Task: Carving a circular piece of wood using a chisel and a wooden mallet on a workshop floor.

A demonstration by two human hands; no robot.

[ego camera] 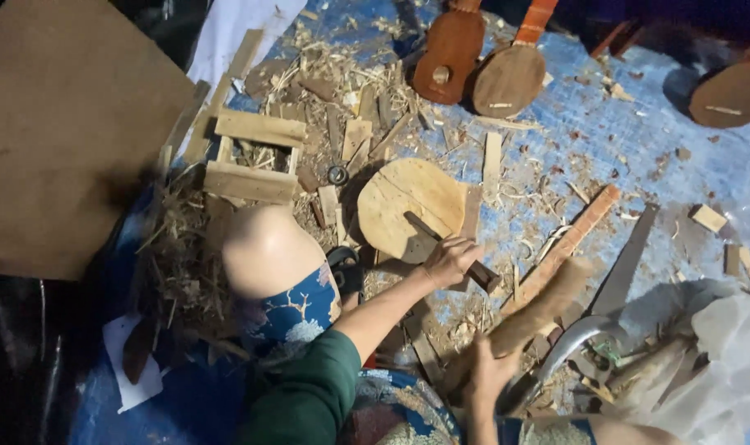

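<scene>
Blue tarp [638, 140], chisel [449, 239] under left hand [450, 259]

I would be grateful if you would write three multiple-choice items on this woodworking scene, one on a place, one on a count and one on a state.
1. Where does the rounded pale wooden board lie?
A. on the blue floor sheet among shavings
B. on a workbench
C. inside the small wooden frame

2. How many brown instrument bodies lie at the top edge?
A. one
B. three
C. six

3. What is the left hand doing?
A. resting open on the knee
B. gripping a dark chisel-like tool set against the board
C. holding a saw

Answers:
1 A, the blue floor sheet and shavings surround the board.
2 B, two instrument bodies lie together and a third sits at the right.
3 B, its fingers close round the chisel-like tool, whose tip lies on the board, while the right hand holds a wooden club.
</scene>
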